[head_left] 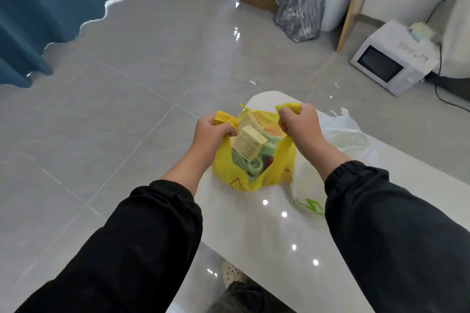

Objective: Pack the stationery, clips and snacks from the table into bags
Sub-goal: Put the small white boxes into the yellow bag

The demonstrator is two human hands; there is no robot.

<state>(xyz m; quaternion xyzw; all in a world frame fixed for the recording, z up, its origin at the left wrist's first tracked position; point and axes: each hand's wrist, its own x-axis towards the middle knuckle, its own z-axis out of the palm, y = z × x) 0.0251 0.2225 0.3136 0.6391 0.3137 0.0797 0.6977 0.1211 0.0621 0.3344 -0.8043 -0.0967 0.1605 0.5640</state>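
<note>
Left hand (pixel 212 129), right hand (pixel 297 122) each fisted on yellow bag (pixel 226 173) handle, frame centre. Risk: protruding box (pixel 250 143) tips out when lifted.

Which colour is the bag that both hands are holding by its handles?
Yellow bag, seen best in the head view.
</note>
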